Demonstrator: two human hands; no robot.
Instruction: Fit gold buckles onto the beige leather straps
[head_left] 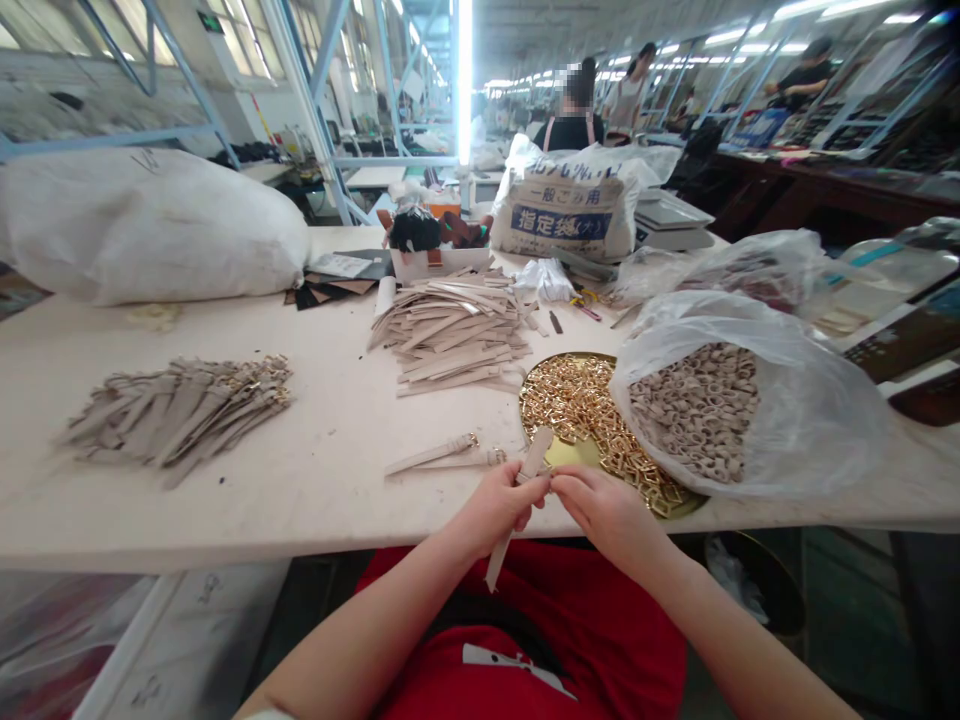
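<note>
Left hand (504, 500) closed round beige strap (535, 456) at near-left edge of gold tray (574, 454), right hand (611, 508) pinched beside it, can't tell on what; looks like mid-fitting, next move probably calling for a steady strap.

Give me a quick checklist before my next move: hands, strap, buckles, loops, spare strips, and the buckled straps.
1. Strap gripped by the left hand: ok, both ends stick out.
2. Right hand holding a part: cannot tell, its fingertips hide it.
3. Gold buckles within reach: ok, on the round tray just beyond the hands.
4. Loops accessible: ok, the plastic bag gapes open.
5. Spare strips available: ok, piled farther back.
6. Buckled straps all in one heap: not ok, two lie apart.
</note>
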